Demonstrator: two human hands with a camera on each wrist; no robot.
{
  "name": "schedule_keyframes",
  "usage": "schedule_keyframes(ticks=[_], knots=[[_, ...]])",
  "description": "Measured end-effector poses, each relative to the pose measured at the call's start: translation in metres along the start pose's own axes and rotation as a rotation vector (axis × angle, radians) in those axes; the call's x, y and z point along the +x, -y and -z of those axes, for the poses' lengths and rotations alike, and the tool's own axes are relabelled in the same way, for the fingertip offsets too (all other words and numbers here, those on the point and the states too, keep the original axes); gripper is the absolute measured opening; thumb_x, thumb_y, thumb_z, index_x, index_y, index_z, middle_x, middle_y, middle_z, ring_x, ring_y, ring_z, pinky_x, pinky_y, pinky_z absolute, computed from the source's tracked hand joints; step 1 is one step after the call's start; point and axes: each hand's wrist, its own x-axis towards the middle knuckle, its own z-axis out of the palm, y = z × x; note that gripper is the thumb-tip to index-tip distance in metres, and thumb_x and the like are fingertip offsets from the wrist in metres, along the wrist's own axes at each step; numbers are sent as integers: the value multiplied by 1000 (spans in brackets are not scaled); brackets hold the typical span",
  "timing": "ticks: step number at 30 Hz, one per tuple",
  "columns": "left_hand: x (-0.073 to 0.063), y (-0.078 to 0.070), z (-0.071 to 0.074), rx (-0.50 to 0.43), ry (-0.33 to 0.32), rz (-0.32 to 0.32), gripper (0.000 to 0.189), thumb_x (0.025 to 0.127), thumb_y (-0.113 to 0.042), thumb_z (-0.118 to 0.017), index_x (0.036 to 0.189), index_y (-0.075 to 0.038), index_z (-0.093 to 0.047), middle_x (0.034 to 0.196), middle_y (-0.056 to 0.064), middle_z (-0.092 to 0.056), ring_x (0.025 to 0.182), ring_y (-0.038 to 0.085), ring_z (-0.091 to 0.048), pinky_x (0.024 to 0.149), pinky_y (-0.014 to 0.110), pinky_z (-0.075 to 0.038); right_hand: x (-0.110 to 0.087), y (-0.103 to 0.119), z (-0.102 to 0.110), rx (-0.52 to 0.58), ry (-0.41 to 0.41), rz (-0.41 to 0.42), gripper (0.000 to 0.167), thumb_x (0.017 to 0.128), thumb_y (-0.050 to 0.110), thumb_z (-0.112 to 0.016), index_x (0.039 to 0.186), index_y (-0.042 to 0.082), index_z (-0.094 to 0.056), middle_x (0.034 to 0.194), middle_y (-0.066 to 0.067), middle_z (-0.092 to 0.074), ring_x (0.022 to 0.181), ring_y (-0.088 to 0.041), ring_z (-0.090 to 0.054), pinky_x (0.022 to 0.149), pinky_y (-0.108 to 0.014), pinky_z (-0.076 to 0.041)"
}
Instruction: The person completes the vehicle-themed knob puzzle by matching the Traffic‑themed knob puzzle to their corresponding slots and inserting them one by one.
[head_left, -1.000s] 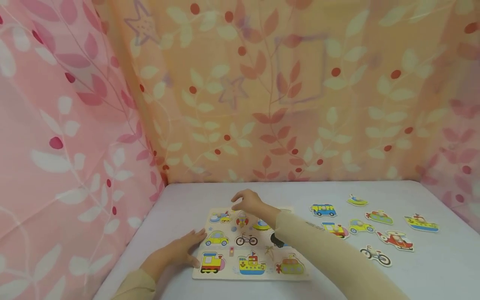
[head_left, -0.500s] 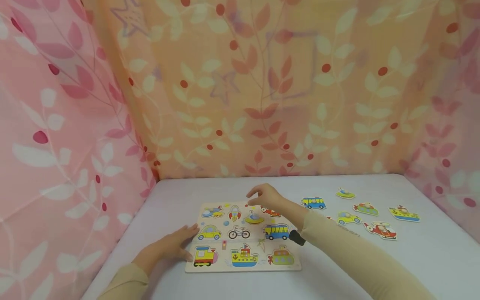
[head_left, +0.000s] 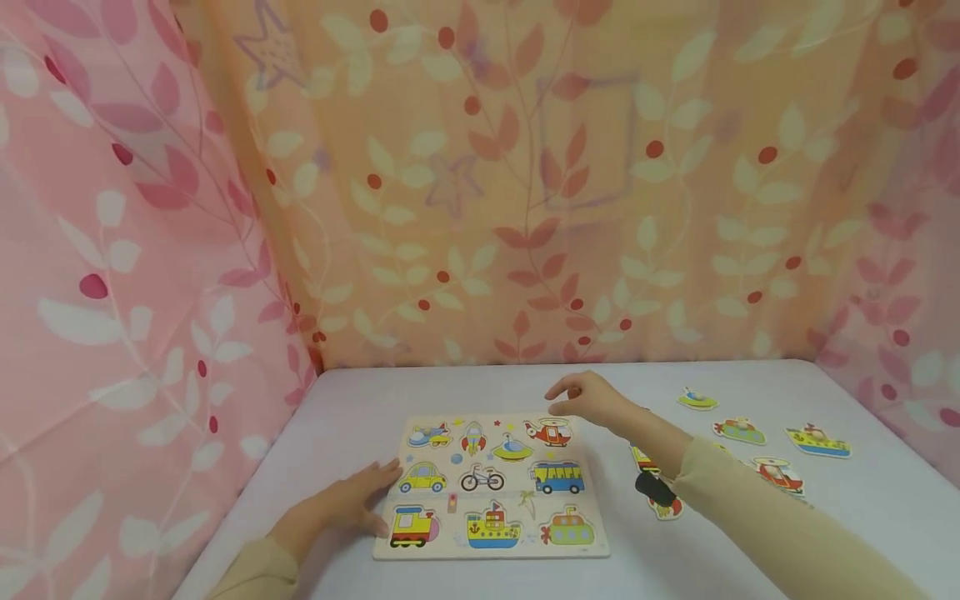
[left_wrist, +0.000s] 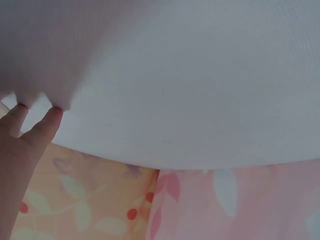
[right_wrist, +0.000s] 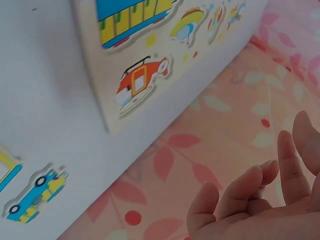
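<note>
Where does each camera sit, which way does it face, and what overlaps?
Head: worn on the head, facing forward and down at the puzzle board; left hand, right hand and beige sleeves show.
Left wrist: on that wrist, facing the white tabletop and leaf-patterned fabric, seemingly upside down; part of the left hand enters at left.
Right wrist: on that wrist, facing across the board's corner toward the fabric, also seemingly upside down; part of the right hand at lower right.
Shared: head and right wrist both show the board's red helicopter picture.
</note>
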Motion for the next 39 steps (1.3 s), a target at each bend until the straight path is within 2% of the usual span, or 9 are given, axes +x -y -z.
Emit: schedule_keyframes(ticks=[5, 9, 16, 21, 26, 32, 39], knots=[[-1, -1, -1, 8, 5, 11, 89, 71, -34, -85, 147, -13, -44, 156, 6, -33, 143, 40, -21, 107, 68, -20, -10, -16, 16, -17, 4, -16, 26, 86, 18, -75, 109, 6, -72, 95, -10, -55, 93, -28, -46, 68, -33, -45], [-1, 1, -1, 22, 5, 9, 90, 71, -33, -84, 148, -13, -43, 156, 8, -33, 143, 41, -22, 107, 67, -21, -15, -25, 28, -27, 11, -30, 27, 86, 20, -74, 110, 6, -71, 92, -10, -53, 92, -27, -45, 66, -32, -44], [1, 1, 1, 33, 11, 25, 91, 70, -34, -85, 148, -14, -42, 155, 7, -34, 143, 40, -23, 106, 68, -22, -30, -38, 51, -32, 4, -33, 27, 87, 21, -73, 110, 6, -71, 100, -11, -57, 95, -29, -45, 70, -34, -44], [1, 0, 0, 30, 11, 41, 93, 69, -35, -85, 149, -15, -42, 156, 8, -33, 143, 40, -23, 107, 67, -23, -43, -49, 64, -44, 20, -40, 29, 88, 21, -73, 110, 2, -71, 99, -12, -56, 94, -29, -44, 70, -35, -43], [0, -1, 0, 20, 14, 31, 92, 69, -32, -86, 148, -12, -42, 155, 8, -34, 143, 40, -23, 108, 65, -23, -56, -59, 70, -17, 27, -50, 32, 88, 21, -73, 112, 0, -69, 95, -10, -55, 90, -28, -44, 67, -34, -41], [-1, -1, 0, 18, 26, 48, 93, 69, -33, -86, 148, -13, -42, 156, 8, -33, 143, 41, -22, 106, 68, -23, -70, -76, 71, -26, -6, -129, 36, 88, 25, -73, 115, 3, -69, 101, -12, -56, 95, -29, -46, 70, -34, -45], [1, 0, 0, 18, 12, 30, 91, 70, -32, -86, 148, -14, -42, 156, 9, -33, 142, 41, -23, 107, 67, -23, -81, -100, 66, 5, -27, -145, 41, 87, 27, -74, 116, -1, -66, 89, -7, -53, 85, -24, -47, 67, -33, -44]])
